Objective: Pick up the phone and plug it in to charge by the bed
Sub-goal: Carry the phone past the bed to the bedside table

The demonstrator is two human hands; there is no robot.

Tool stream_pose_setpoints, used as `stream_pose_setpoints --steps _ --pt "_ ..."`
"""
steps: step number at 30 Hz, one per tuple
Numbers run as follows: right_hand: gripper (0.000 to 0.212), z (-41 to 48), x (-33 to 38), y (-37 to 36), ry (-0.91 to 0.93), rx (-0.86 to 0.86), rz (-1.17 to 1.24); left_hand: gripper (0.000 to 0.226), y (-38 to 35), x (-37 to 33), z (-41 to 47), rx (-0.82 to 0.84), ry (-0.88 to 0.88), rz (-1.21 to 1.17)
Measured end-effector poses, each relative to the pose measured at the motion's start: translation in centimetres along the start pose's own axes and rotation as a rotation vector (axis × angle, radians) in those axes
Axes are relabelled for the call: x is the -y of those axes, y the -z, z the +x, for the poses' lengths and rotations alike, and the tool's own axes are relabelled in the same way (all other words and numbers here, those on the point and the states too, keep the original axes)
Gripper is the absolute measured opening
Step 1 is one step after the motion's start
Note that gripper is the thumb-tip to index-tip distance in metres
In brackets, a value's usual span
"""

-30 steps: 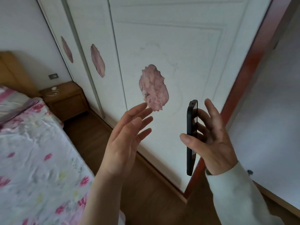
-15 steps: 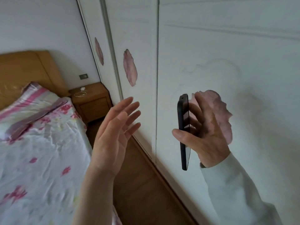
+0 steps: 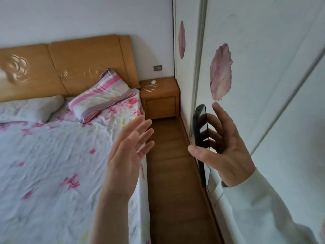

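**Phone in right hand, aisle beside bed**

Phone (image 3: 199, 136) is upright, edge-on to the camera, pinched between thumb and fingers of the right hand (image 3: 226, 154), close to the white wardrobe doors (image 3: 263, 85). Left hand (image 3: 128, 152) is empty, fingers spread, just left of it and not touching. Ahead, a narrow wooden floor strip (image 3: 168, 155) runs between bed (image 3: 52, 155) and wardrobe to the nightstand (image 3: 161, 97), which carries a white charger and coiled cable (image 3: 150, 86). A wall socket (image 3: 158, 68) sits above it.

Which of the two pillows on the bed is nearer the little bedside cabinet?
The striped pink and purple pillow. It lies right beside the wooden cabinet, while the plain pale pillow sits farther left along the headboard.
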State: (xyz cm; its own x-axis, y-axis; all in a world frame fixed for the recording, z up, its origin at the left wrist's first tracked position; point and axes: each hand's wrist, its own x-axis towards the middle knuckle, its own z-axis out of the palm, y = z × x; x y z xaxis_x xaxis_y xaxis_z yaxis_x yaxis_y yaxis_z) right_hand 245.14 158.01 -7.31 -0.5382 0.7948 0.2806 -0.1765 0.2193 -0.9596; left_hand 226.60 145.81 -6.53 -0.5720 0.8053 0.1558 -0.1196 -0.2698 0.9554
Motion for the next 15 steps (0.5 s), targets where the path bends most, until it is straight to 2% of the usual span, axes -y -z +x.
stream_pose_setpoints --steps 6,15 --pt "0.099 9.6 -2.7 -0.5 0.02 0.118 0.006 0.035 -0.7 0.5 7.7 -0.037 -0.058 0.054" --pt "0.098 27.3 -7.9 -4.3 0.067 0.232 0.005 0.036 3.3 2.0 24.3 -0.069 -0.121 0.036"
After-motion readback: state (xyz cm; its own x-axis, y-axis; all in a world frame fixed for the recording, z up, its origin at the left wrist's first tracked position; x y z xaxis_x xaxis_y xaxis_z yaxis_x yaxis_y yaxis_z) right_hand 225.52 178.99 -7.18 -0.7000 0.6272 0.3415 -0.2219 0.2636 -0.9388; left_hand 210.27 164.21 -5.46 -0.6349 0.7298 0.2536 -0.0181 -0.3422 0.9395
